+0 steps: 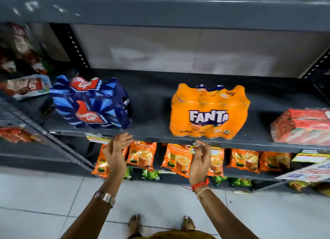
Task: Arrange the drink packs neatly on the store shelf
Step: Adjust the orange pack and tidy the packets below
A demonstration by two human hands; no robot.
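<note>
On the dark grey metal shelf [151, 103] at mid-frame, a red shrink-wrapped pack [301, 126] sits at the right edge; orange foil pouches [176, 158] line the tier below. The orange Fanta shrink-wrapped bottle pack [209, 112] stands centre-right, the blue Thums Up bottle pack [91, 103] tilted centre-left, well apart. Below the shelf lip, the left hand [116, 153] and right hand [200, 158] hang spread and empty, touching neither pack.

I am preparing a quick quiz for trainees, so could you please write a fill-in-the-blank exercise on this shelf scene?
1. The orange shrink-wrapped drink pack reads ____.
2. The blue shrink-wrapped drink pack sits to the orange pack's ____.
3. Both the left hand and right hand hold ____.

Missing words: Fanta; left; nothing
</note>
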